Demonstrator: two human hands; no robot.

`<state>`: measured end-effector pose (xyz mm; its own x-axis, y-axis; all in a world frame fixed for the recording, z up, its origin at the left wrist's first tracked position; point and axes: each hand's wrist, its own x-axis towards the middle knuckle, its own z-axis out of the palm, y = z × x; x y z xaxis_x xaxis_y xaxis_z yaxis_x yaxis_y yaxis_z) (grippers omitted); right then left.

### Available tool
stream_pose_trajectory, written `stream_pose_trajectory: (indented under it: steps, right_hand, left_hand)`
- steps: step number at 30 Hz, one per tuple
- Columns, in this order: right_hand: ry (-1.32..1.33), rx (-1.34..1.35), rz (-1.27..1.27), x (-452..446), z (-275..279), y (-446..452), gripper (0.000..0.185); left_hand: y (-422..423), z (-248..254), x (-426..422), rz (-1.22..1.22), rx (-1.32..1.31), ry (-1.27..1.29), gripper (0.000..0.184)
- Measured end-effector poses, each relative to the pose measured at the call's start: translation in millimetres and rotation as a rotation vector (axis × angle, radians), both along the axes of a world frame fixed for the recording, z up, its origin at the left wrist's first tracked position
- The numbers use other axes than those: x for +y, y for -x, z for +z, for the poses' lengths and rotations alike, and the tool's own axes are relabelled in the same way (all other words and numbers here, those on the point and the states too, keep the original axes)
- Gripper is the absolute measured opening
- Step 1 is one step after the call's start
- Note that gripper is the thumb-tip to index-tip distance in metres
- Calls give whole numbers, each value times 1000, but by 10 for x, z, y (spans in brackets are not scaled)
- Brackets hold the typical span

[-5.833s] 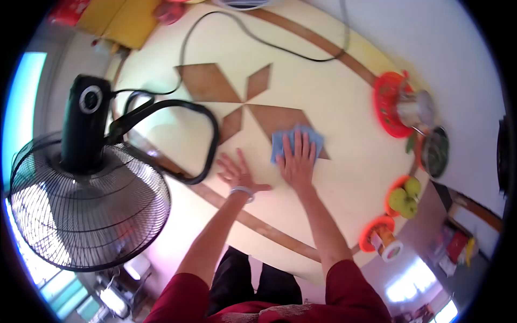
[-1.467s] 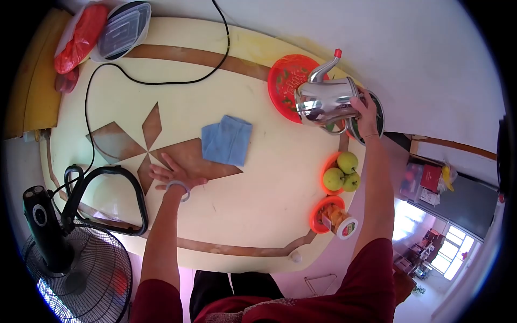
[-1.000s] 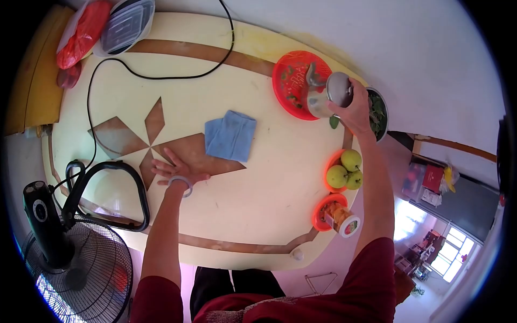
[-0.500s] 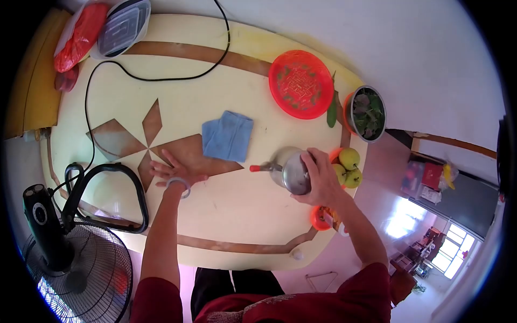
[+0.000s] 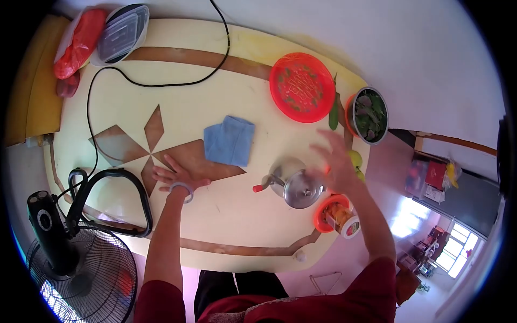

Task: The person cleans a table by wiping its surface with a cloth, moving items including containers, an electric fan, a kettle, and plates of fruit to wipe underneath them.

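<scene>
A metal kettle (image 5: pixel 300 187) with a red-tipped spout stands on the table (image 5: pixel 231 215), its lid facing up. Just off it to the right is my right hand (image 5: pixel 336 159), blurred, fingers apart and holding nothing; it partly covers some green apples (image 5: pixel 355 159). Spread flat on the brown star pattern, my left hand (image 5: pixel 176 176) wears a pale bracelet at the wrist. Between the hands and further back lies a folded blue cloth (image 5: pixel 230 141). A red plate (image 5: pixel 302 88) is behind the kettle.
Greens fill a metal bowl (image 5: pixel 369 116) at the right edge, near a long green vegetable (image 5: pixel 334 112). A jar (image 5: pixel 344 219) leans in an orange bowl (image 5: pixel 321 215). At left are a black fan (image 5: pixel 81 269) and its cable (image 5: pixel 156 85). Plastic containers (image 5: pixel 121 36) sit at the back left.
The kettle has moved from the red plate toward the table's front right, and my right hand has let go of it. Earlier, that hand was on the blue cloth. My left hand stays flat.
</scene>
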<state>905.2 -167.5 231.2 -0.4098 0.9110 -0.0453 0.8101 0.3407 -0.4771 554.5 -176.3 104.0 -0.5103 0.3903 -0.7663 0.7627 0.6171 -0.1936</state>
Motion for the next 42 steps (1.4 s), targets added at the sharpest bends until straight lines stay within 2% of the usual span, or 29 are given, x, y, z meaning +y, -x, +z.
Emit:
stream_pose_trajectory:
  steps: [3,5,7,8,11,14,15,17,20,23,26,29,32,33,36,38,40,41,42]
  right_hand:
    - [-63,-31,-204,613,-329,-60,31]
    - [-136,-290,-186,1005,-601,-103,20]
    - [-153,-492,-211,1244,-808,-92,17]
    - [-160,-593,-224,1337,-885,-90,17]
    - [109,-912,-339,1605,-900,-86,29]
    - [39,-814,-480,1758,-1236,-381,47]
    - [-71,-795,-465,1787,-1213,-417,51]
    - [-299,-767,-444,1821,-942,-509,61]
    - [-625,-682,-480,1731,-451,-656,59]
    - [-837,-580,-465,1359,100,-736,61]
    - [-918,-670,-435,817,628,-822,63]
    - [-876,-1064,-472,182,1257,-873,67]
    - [-907,-1141,-474,-459,1844,-1124,68]
    - [-936,-1072,-484,-685,2036,-1243,66]
    - [-908,-1005,-640,-1527,2518,-1667,64]
    - [-811,-1258,-784,-2217,2841,-1686,68]
    - [-794,-1281,-934,-2975,2922,-2001,68]
    - [-642,-1266,-1096,-3392,2968,-2072,67]
    - [-477,-1231,-1242,-3849,2965,-2123,67]
  left_hand:
    - [1,-17,-5,3,3,2,149]
    - [3,-9,-1,7,-7,3,149]
    - [8,-4,6,13,-13,7,149]
    - [9,1,5,15,-16,11,149]
    - [21,0,-1,20,-29,11,149]
    - [24,-16,6,37,-37,-3,149]
    - [19,-21,-11,43,-41,-5,149]
    - [-17,-24,-15,29,9,-10,149]
    - [-33,-50,-23,7,50,-23,148]
    - [-75,-10,-51,-15,62,-31,146]
    - [-42,-39,-103,-26,47,-50,144]
    - [-41,-58,-207,-35,56,-137,142]
    - [10,-483,-486,-83,178,-468,141]
    - [-2,-505,-627,-157,184,-625,131]
    - [-159,-144,-1230,-161,-136,-932,113]
    - [-179,-300,-1756,-241,-296,-1129,99]
    - [-250,-131,-2347,-298,-459,-1007,93]
    - [-273,-107,-2679,-264,-542,-964,89]
    - [-290,-87,-2961,-264,-608,-796,88]
